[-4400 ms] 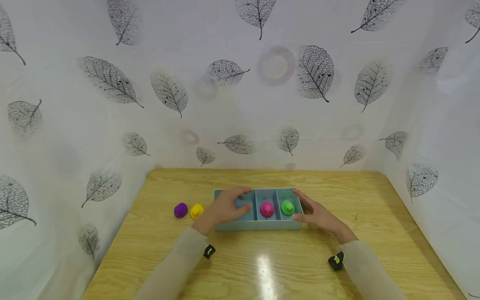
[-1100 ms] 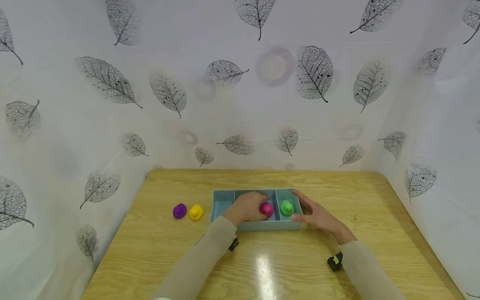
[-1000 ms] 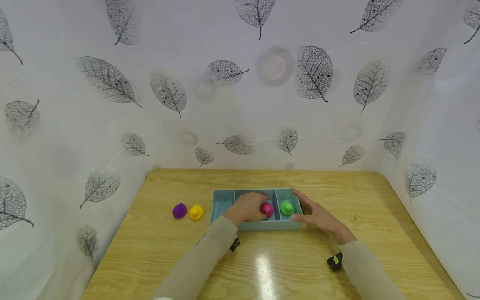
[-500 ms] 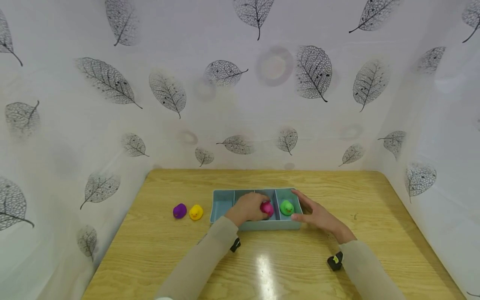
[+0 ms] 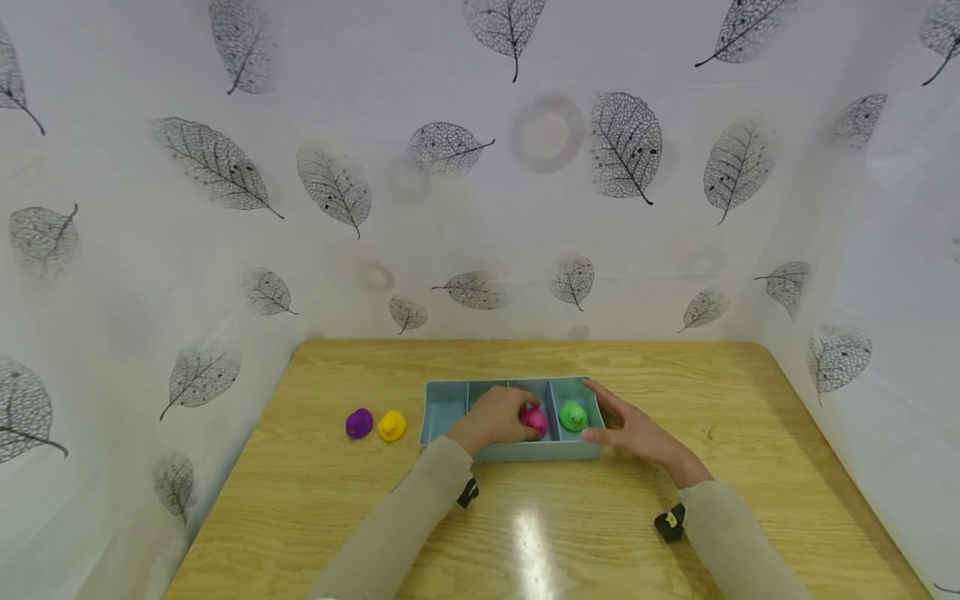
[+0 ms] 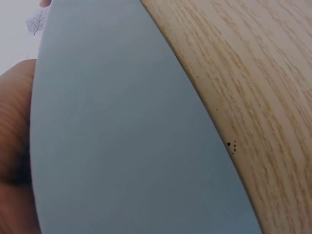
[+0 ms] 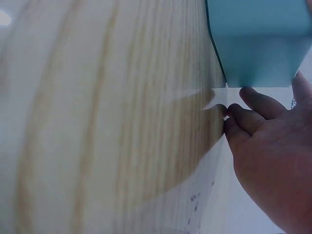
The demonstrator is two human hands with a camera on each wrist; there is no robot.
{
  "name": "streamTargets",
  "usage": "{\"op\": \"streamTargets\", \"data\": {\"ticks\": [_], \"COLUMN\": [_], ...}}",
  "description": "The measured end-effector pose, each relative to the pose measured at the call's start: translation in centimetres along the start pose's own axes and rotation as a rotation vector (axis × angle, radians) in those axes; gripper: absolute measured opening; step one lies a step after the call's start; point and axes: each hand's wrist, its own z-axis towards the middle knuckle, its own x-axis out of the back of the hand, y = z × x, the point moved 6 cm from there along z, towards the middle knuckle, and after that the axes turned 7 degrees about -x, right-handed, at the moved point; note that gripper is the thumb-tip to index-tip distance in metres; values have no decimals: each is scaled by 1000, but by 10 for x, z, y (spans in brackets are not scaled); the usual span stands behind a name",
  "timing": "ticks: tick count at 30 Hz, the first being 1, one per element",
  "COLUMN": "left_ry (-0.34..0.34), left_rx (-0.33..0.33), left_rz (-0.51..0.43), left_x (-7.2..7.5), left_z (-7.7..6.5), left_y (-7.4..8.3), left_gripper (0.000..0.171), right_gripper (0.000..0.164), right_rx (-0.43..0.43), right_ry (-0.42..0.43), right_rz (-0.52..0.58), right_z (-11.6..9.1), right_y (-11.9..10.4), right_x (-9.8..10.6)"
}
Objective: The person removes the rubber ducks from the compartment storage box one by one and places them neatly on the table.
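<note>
A pale blue-grey divided box (image 5: 517, 452) lies across the middle of the table. My left hand (image 5: 491, 417) reaches into its third compartment from the left, thumb and fingers around a pink toy duck (image 5: 533, 421). Beside it, in the rightmost compartment, sits a green toy duck (image 5: 573, 416). My right hand (image 5: 637, 435) spans the box's right end, thumb at the front corner and index finger at the back one. The box's front wall (image 6: 126, 122) fills most of the left wrist view and hides the left fingers. In the right wrist view, right fingers (image 7: 263, 103) lie against the end wall.
Left of the box, a purple toy duck (image 5: 359, 423) and a yellow toy duck (image 5: 392, 426) stand side by side on the wooden table (image 5: 300, 517). A leaf-patterned white curtain (image 5: 480, 217) encloses the table's back and sides.
My left hand has moved right from above the left compartments and taken hold of the pink duck, which has turned slightly within its compartment. The right hand has stayed at the box's end.
</note>
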Motion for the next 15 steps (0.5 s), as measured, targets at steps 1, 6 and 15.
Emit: {"op": "streamTargets", "data": {"ticks": [1,6,15], "left_ry": [7,26,-36], "left_rx": [-4,-25,-12], "left_rz": [-9,-38,-28], "left_x": [0,1,-2], "left_z": [0,0,0], "left_y": [0,-1,2], "left_gripper": [48,41,57], "right_gripper": [88,88,88], "right_rx": [2,8,13], "right_ry": [3,13,14], "right_rz": [-4,0,-13], "right_z": [0,0,1], "right_y": [0,0,1], "right_x": [0,1,0]}}
